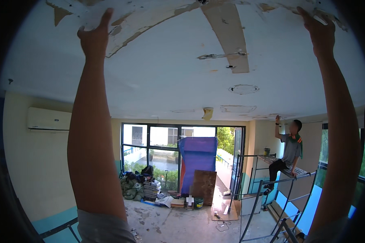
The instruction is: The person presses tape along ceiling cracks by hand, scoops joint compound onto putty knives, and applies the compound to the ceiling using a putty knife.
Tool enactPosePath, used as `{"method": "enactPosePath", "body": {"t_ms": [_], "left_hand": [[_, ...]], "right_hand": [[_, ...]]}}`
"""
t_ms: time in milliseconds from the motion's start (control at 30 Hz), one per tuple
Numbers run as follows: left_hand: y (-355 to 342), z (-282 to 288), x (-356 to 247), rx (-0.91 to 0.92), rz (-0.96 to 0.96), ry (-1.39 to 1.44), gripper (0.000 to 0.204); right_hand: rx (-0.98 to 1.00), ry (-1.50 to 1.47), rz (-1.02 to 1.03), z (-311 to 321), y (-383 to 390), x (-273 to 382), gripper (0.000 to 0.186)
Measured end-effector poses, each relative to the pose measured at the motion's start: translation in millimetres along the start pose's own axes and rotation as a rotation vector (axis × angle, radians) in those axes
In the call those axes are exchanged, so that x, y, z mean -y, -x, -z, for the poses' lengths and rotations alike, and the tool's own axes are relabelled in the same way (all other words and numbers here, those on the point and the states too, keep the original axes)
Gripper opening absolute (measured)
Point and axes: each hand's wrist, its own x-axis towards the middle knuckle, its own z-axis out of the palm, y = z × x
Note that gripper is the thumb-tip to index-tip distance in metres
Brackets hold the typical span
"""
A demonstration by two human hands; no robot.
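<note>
Both my arms are raised to the white, patched ceiling (162, 77). My left hand (95, 34) is at the upper left, its thumb stretched upward and apart from the other fingers, against a pale ceiling area with torn brown edges. At the upper right, my right hand (321, 33) reaches a similar damaged area with thumb and fingers spread. Nothing shows gripped in either hand, though some fingertips merge with the surface. Between my hands a bare brown strip (228, 34) runs along the ceiling, with a cut slot (215, 56) across it.
Ahead on the right, a person (291, 143) sits on a scaffold (255, 202), one hand raised to the ceiling. A bucket (267, 152) stands on its platform. Stacked bags (152, 189), a brown board (203, 186) and a blue-purple sheet (198, 158) are by the windows. An air conditioner (48, 119) hangs left.
</note>
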Motion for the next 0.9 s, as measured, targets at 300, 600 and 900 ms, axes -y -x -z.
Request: {"method": "enactPosePath", "body": {"t_ms": [300,600,900], "left_hand": [[2.1,1.2,-16.5,-0.006,0.041,-0.162,0.132],[-0.6,7.8,-8.4,-0.077,-0.051,-0.180,0.109],[98.0,-36.0,-138.9,0.633,-0.434,0.064,0.045]], "right_hand": [[0.046,0.580,0.079,-6.2,-14.2,8.8,0.047],[-0.049,1.146,0.744,7.3,-43.7,-54.2,0.034],[0.049,0.591,0.115,1.9,-16.4,-7.8,0.056]]}}
